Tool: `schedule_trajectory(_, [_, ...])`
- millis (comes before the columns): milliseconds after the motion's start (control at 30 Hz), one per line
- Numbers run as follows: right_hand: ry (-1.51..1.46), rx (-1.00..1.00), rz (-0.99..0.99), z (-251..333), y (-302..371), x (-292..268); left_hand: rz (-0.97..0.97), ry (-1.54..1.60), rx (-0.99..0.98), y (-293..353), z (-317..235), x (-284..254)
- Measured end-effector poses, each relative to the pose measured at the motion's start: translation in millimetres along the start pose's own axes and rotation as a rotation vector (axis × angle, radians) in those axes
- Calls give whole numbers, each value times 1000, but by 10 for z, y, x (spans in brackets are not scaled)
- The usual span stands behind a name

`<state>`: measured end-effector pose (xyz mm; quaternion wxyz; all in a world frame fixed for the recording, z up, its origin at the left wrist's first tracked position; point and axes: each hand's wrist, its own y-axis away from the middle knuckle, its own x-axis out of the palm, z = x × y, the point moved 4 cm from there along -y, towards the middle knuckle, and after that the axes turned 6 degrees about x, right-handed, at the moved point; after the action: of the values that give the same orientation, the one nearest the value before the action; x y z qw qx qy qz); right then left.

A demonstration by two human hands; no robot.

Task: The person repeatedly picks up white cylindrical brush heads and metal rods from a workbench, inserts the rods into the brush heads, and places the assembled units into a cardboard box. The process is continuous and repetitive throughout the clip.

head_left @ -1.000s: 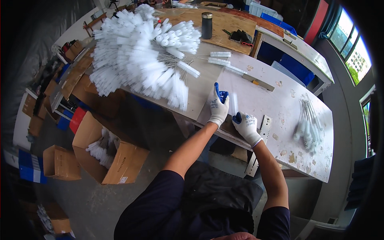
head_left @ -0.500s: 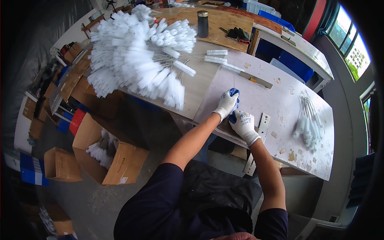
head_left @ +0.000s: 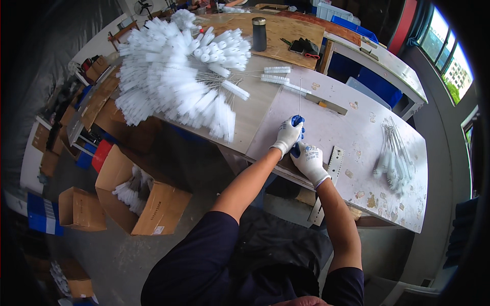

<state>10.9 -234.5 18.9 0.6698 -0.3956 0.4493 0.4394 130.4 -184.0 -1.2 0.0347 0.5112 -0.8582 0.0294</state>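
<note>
A thin wire stem point(head_left: 300, 99) points away across the table from my left hand point(head_left: 290, 133), which is closed round it in a white glove with blue palm. My right hand point(head_left: 308, 157), gloved alike, is closed just nearer to me, close against the left one. What lies inside its fingers is hidden. Beyond the stem rest several white bristle tube brushes point(head_left: 275, 78), one of them along a metal bar point(head_left: 329, 104). A big heap of white brushes point(head_left: 168, 76) covers the table's left part. Another bunch with wire stems point(head_left: 394, 160) lies at the right.
A perforated metal strip point(head_left: 335, 163) sits right of my hands at the table edge point(head_left: 377, 204). Farther back stand a dark flask point(head_left: 259, 35) and a phone with black gloves point(head_left: 301, 47). Cardboard boxes point(head_left: 158, 209) are on the floor at left, one holding brushes.
More of the wire stem shows beyond my left hand, reaching farther across the table. Both hands stay close together in nearly the same place.
</note>
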Motion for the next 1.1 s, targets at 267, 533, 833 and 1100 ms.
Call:
schedule_trajectory(267, [7,-8,15,36,-14,2,5,0,53,-107,190,-52])
schedule_trajectory(533, [30,-17,-16,26,19,1,11,34,62,-54,134,-44])
schedule_trajectory(833, [36,-4,4,52,25,-25,19,91,47,-58,146,-62])
schedule_trajectory(1100, [29,19,11,10,19,6,22,68,43,-76,174,-39])
